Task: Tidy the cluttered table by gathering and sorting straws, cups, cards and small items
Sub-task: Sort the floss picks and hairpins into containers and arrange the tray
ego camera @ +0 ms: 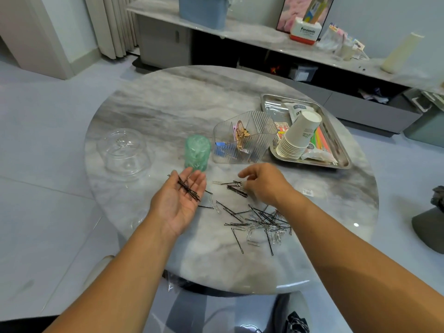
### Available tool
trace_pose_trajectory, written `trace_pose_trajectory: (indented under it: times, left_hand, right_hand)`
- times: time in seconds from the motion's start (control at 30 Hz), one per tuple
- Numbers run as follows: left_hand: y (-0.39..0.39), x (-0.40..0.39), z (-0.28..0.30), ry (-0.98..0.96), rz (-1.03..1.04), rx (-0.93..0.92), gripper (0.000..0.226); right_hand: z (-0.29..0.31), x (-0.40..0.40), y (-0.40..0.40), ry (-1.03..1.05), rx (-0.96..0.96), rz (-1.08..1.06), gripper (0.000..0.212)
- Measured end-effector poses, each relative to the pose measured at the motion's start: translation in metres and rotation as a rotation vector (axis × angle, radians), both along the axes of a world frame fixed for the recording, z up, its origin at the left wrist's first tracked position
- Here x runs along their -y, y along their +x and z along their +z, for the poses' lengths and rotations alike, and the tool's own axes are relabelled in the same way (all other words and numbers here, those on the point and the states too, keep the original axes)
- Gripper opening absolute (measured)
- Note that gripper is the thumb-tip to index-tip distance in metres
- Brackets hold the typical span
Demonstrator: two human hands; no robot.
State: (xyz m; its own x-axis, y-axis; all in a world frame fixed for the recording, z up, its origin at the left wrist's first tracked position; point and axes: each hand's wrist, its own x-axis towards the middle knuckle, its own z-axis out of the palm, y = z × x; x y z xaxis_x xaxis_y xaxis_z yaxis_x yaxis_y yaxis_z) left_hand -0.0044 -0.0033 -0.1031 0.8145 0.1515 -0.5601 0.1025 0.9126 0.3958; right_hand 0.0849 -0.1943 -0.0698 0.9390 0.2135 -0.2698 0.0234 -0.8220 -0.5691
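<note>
Round grey marble table filled mid-frame, glossy and veined. Left hand lay palm up, fingers straight, cradling a small bundle of black hairpins, their long axes running from upper left to lower right across the palm. Right hand hovered palm down at centre, fingers curled over a short pin cluster; whether it pinched any could not be told. Loose pins, black wire and silvery clips, lay scattered in all directions at lower centre. Green ribbed cup stood inverted beside a clear ridged organizer. Steel tray at right held stacked paper cups lying tilted and bright straws.
</note>
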Motion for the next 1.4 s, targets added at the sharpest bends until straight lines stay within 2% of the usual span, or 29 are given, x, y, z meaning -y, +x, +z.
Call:
trace_pose_trajectory:
  times: [0.1,0.27,0.4,0.47,0.5,0.57,0.6,0.67,0.7,0.77,0.9,0.97,1.17,1.33,1.4]
  left_hand:
    - [0.000,0.000,-0.005,0.019,-0.008,0.004,0.042]
    - [-0.002,0.004,-0.014,0.010,-0.019,0.042,0.044]
    - [-0.002,0.002,-0.017,-0.010,-0.006,0.059,0.045]
    - [-0.001,0.003,-0.018,-0.013,-0.008,0.064,0.045]
    - [-0.001,0.003,-0.018,-0.008,-0.013,0.067,0.045]
    - [-0.001,0.004,-0.018,0.002,-0.025,0.069,0.046]
    - [-0.001,0.005,-0.018,0.002,-0.027,0.071,0.047]
    - [-0.002,0.004,-0.019,-0.004,-0.022,0.085,0.048]
    - [-0.003,0.004,-0.019,-0.007,-0.022,0.092,0.049]
    - [-0.004,0.004,-0.020,-0.004,-0.026,0.102,0.050]
    - [-0.007,0.004,-0.021,-0.006,-0.039,0.117,0.051]
    - [-0.007,0.004,-0.022,0.001,-0.048,0.116,0.051]
    - [-0.005,0.008,-0.019,0.034,-0.091,0.056,0.052]
    - [-0.006,0.015,-0.009,0.019,-0.157,0.048,0.059]
    - [-0.005,0.017,-0.004,0.019,-0.170,0.065,0.062]
  right_hand:
    - [-0.011,0.014,0.002,0.056,-0.039,-0.089,0.010]
    - [-0.017,0.024,0.002,0.050,-0.017,-0.198,0.012]
    - [-0.010,0.037,0.009,-0.112,0.028,-0.190,0.009]
    - [-0.006,0.036,0.009,-0.120,0.093,-0.172,0.003]
    - [-0.004,0.032,0.008,-0.077,0.112,-0.138,0.008]
    - [0.000,0.020,0.004,-0.004,0.082,0.026,0.032]
    - [0.003,0.013,0.003,-0.032,0.059,0.126,0.045]
    - [0.005,-0.001,0.006,-0.225,0.077,0.309,0.064]
    - [0.006,-0.007,0.008,-0.323,0.102,0.372,0.066]
    - [0.007,-0.015,0.014,-0.414,0.131,0.424,0.058]
    - [0.009,-0.020,0.020,-0.482,0.192,0.415,0.020]
    - [0.012,-0.020,0.021,-0.531,0.192,0.432,0.011]
    - [0.023,-0.038,0.008,-0.920,0.326,0.746,0.010]
    - [0.020,-0.046,0.000,-0.932,0.374,0.770,0.008]
    - [0.019,-0.041,0.002,-0.888,0.343,0.704,0.021]
